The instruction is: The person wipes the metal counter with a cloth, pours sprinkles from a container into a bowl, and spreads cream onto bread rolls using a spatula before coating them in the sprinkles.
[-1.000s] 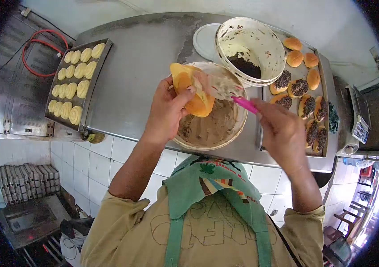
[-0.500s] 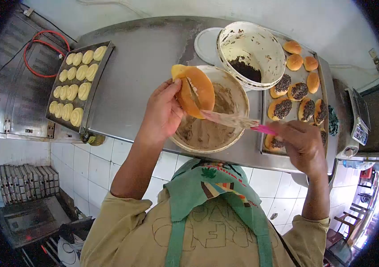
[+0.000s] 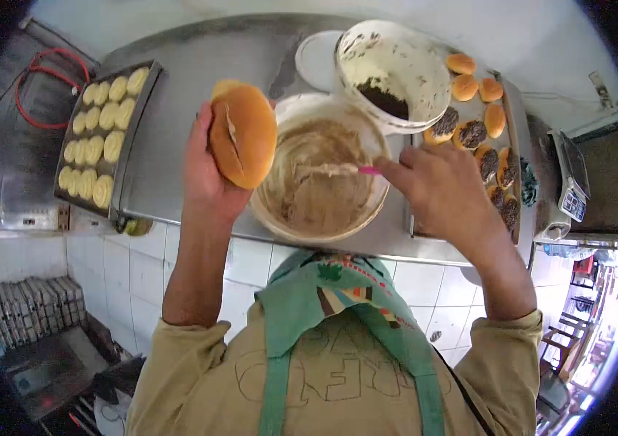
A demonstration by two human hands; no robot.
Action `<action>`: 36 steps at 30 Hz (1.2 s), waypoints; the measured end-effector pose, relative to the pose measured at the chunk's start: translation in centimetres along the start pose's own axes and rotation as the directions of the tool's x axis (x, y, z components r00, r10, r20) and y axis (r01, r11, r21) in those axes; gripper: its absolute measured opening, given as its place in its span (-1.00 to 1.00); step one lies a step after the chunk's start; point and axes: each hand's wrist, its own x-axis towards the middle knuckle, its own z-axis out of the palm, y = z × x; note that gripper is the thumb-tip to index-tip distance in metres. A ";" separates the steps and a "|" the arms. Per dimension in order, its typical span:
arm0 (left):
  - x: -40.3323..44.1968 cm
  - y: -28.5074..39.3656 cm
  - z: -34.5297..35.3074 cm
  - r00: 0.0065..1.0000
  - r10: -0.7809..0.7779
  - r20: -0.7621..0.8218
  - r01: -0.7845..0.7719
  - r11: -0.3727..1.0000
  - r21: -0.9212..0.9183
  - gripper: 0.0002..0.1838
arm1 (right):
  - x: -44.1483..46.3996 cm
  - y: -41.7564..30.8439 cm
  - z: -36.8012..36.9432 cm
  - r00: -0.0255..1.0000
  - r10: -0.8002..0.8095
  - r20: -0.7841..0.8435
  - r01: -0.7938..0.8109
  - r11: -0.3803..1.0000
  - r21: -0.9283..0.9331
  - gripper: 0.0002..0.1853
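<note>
My left hand [image 3: 207,171] holds a golden bread roll [image 3: 252,138] with a slit along its top, left of a white tub [image 3: 380,211] of brown cream. The fingers of my right hand [image 3: 443,192] are closed on the pink handle of a spatula [image 3: 334,169]. Its coated blade lies over the brown cream [image 3: 323,196] inside the tub. Behind the tub stands a white bucket [image 3: 425,73] with dark crumbs at its bottom.
On the left, a tray [image 3: 137,120] holds several pale swirled dough pieces. Plain and dark-topped rolls lie on a tray [image 3: 516,138] at the right. A round white lid [image 3: 316,62] is beside the bucket, and a scale [image 3: 572,174] stands at the far right.
My left hand has moved left with the roll, away from above the tub. The spatula has left the roll and moved into the tub with my right hand.
</note>
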 end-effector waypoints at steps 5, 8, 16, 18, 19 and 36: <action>-1.5 1.0 -1.1 0.995 -0.022 0.102 0.032 0.995 -0.097 -0.29 | 3.8 -0.6 2.1 0.970 -0.103 0.219 0.123 0.989 -0.079 -0.68; -2.3 1.9 -1.9 0.996 0.034 0.088 -0.025 0.994 -0.107 -0.26 | 4.8 -1.1 2.8 0.949 -0.141 0.282 0.167 0.984 -0.067 -0.70; -3.3 2.3 -4.2 0.998 0.050 -0.035 -0.054 0.992 -0.116 -0.51 | 4.3 0.2 -0.7 0.928 -0.232 0.290 0.165 0.957 0.239 -0.73; -3.3 2.2 -3.8 0.997 0.061 -0.043 -0.065 0.993 -0.102 -0.51 | 4.5 1.3 -0.7 0.919 -0.248 0.308 0.119 0.916 0.383 -0.66; -3.0 2.3 -3.5 0.997 0.073 -0.040 -0.076 0.993 -0.093 -0.52 | 4.6 2.0 -0.4 0.920 -0.247 0.303 0.091 0.889 0.449 -0.66; -0.9 -0.4 0.3 0.996 -0.068 -0.049 0.069 0.997 0.019 -0.39 | -3.4 8.0 -0.8 0.857 0.291 0.426 -0.462 0.066 0.885 -0.67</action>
